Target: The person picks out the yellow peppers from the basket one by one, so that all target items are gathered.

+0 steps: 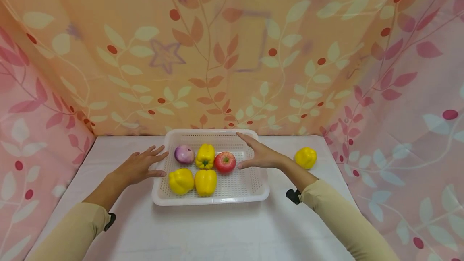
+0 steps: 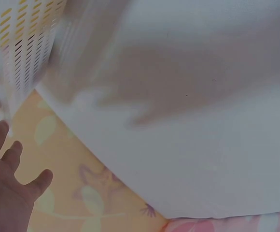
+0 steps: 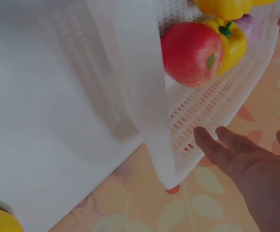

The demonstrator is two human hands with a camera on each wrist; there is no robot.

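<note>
A white plastic basket [image 1: 239,200] sits on the table. Inside lie three yellow bell peppers [image 1: 206,183], a red apple [image 1: 225,162] and a purple-and-white round vegetable [image 1: 184,154], kind unclear. My left hand [image 1: 143,165] is at the basket's left rim, fingers spread and holding nothing; contact with the rim cannot be told. Over the basket's right side hangs my right hand [image 1: 262,154], its thumb and fingers apart, near the apple. The right wrist view shows that hand [image 3: 256,166] with extended fingers beside the perforated wall.
Another yellow bell pepper [image 1: 305,158] lies on the white tablecloth [image 1: 217,233], right of the basket and beyond my right forearm. Patterned cloth [image 1: 217,51] hangs behind the table and along both sides.
</note>
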